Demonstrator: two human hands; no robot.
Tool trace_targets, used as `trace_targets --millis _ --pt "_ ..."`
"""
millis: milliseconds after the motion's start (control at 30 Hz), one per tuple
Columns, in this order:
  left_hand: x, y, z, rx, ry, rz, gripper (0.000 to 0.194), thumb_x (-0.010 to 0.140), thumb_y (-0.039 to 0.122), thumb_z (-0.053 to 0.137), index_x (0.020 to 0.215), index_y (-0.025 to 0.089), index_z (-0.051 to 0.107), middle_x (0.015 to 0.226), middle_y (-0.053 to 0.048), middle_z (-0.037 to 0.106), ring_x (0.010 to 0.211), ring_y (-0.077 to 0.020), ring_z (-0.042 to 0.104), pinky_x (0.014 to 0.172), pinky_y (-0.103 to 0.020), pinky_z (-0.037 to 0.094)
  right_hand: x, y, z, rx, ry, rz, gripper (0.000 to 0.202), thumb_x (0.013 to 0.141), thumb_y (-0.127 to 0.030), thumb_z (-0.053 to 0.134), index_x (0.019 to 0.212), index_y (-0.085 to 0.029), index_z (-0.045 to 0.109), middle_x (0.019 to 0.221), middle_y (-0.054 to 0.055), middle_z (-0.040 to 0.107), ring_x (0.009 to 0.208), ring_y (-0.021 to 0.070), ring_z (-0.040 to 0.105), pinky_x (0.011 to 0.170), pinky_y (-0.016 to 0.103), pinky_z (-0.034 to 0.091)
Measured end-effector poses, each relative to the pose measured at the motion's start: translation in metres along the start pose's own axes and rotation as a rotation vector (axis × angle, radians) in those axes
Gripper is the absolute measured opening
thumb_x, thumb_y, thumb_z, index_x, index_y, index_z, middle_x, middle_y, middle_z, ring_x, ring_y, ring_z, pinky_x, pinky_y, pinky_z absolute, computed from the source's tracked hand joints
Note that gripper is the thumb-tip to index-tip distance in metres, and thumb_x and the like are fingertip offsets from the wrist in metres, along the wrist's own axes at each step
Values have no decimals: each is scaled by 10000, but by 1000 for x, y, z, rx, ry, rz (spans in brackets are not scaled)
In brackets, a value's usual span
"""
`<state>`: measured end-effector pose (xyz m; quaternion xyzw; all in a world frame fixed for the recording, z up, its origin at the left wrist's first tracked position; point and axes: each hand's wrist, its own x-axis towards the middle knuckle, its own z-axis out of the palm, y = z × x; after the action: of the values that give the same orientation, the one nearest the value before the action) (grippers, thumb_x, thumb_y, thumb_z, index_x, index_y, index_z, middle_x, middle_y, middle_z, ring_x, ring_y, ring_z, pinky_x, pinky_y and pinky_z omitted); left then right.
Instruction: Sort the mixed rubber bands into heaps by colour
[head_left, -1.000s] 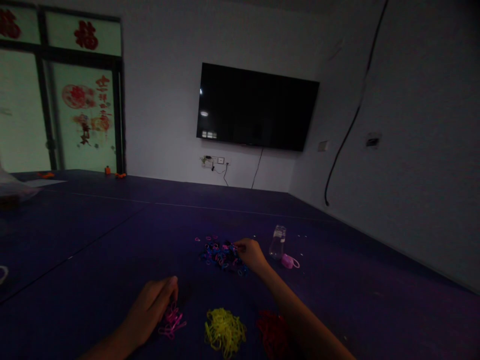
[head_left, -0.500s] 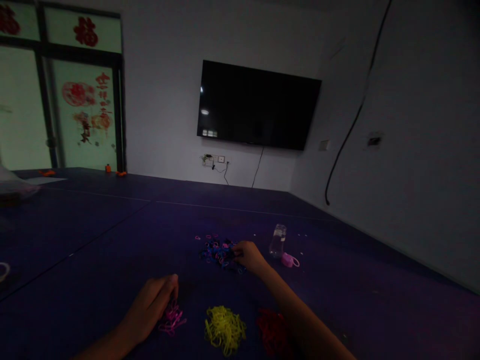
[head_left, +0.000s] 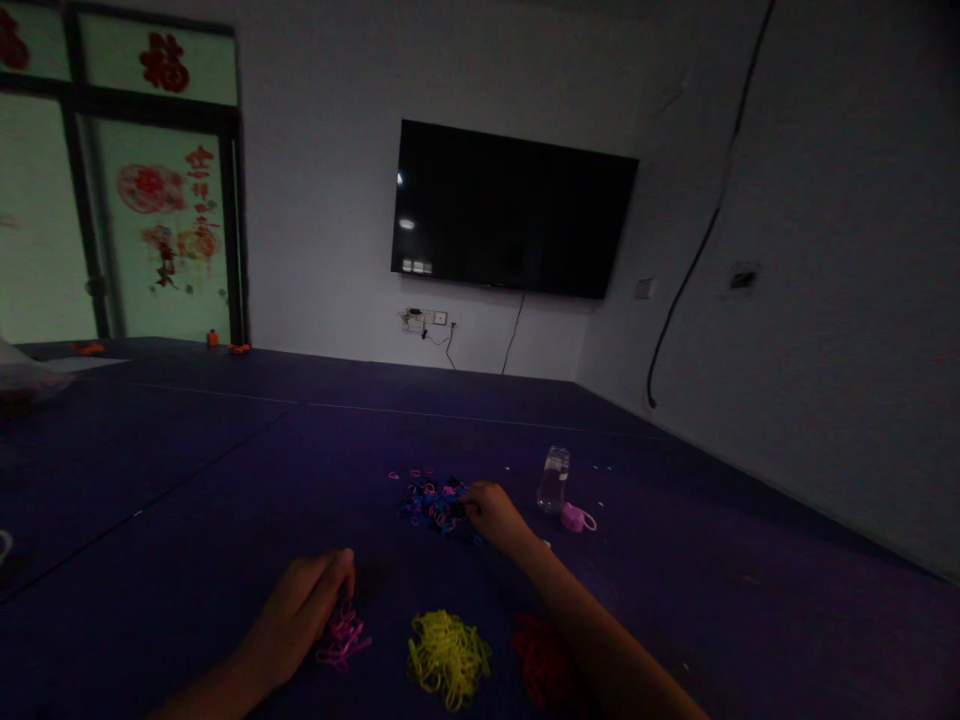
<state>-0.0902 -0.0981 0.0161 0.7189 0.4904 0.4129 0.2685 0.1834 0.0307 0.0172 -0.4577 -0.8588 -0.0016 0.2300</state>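
Observation:
At the right edge of a mixed pile of blue, dark and pink bands (head_left: 433,503), my right hand (head_left: 491,512) has its fingers closed together, and what they pinch is too small to tell. My left hand (head_left: 307,610) is curled, fingertips pressed together, just above a small pile of pink bands (head_left: 343,640); anything between its fingers is hidden. A heap of yellow bands (head_left: 448,658) lies between my forearms. Red bands (head_left: 541,660) lie partly behind my right forearm.
Right of the pile are a clear bottle (head_left: 553,482) and a pink cap with a loop (head_left: 575,517). A plastic bag (head_left: 26,372) lies on the purple surface (head_left: 225,480) at far left. A television (head_left: 514,210) hangs on the back wall.
The view has shifted slightly. My right hand has moved very little at the edge of the mixed pile, and my left hand stays by the pink bands.

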Motion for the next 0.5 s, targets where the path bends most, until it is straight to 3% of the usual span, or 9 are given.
trace_targets --millis 300,500 --pt "0 -1 -1 0 -12 -4 574 868 603 218 596 201 525 375 57 389 384 -120 401 419 -215 309 2 3 -7 52 147 110 353 667 -26 461 853 -174 722 836 78 682 798 173 602 727 236 432" --pt "-1 -1 0 0 -1 2 565 868 596 225 602 201 529 374 58 392 382 -121 409 422 -211 323 2 -3 -7 136 98 69 395 617 1 472 871 -175 718 838 63 685 786 164 607 712 223 441"
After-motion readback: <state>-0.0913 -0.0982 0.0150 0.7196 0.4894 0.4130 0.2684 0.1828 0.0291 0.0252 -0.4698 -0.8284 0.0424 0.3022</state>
